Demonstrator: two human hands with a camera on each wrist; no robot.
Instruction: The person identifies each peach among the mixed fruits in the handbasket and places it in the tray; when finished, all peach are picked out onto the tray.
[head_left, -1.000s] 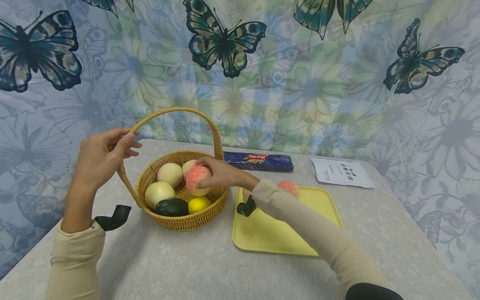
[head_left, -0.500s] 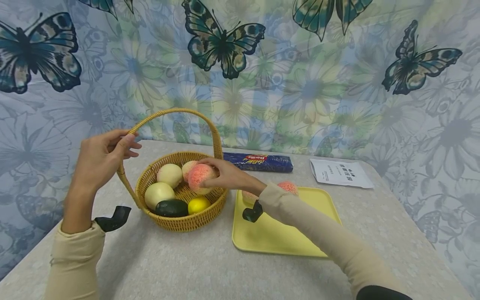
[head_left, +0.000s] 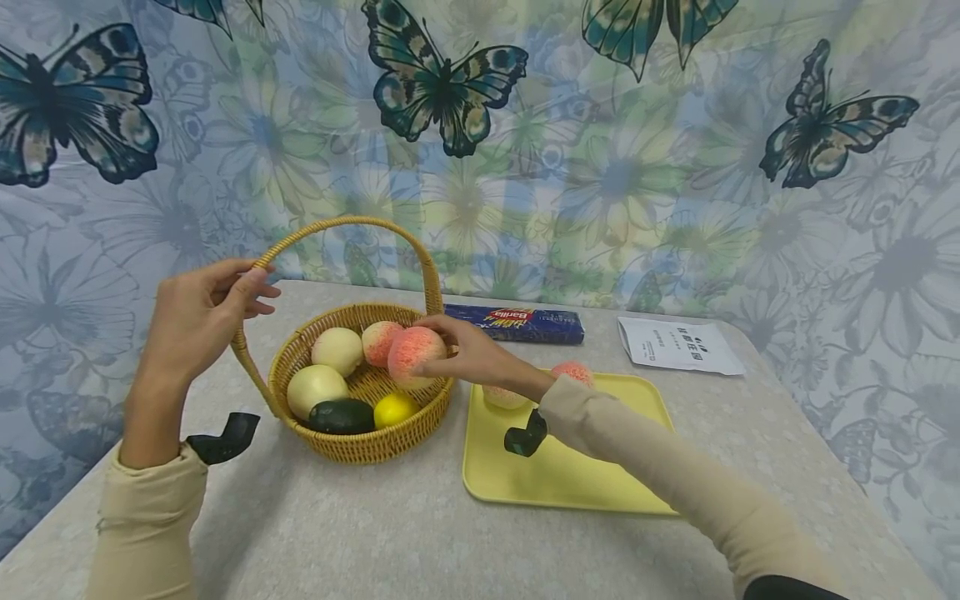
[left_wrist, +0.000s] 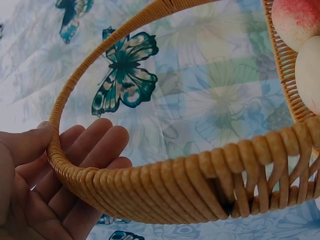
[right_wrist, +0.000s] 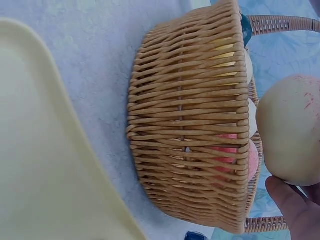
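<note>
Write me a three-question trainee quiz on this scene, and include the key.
1. Multiple choice: what does the right hand hold?
A) the white packet
B) a peach
C) the blue package
2. True or false: the left hand grips the handle of the basket.
3. Short answer: in the head view, which item lies directly left of the bright yellow fruit?

Key: 1. B; 2. True; 3. the dark green item.

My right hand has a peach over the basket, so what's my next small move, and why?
I'd likely carry that peach right, over the tray: your right hand grips it above the basket, another peach already lies on the tray, and your left hand holds the handle, which should help steady the basket.
</note>
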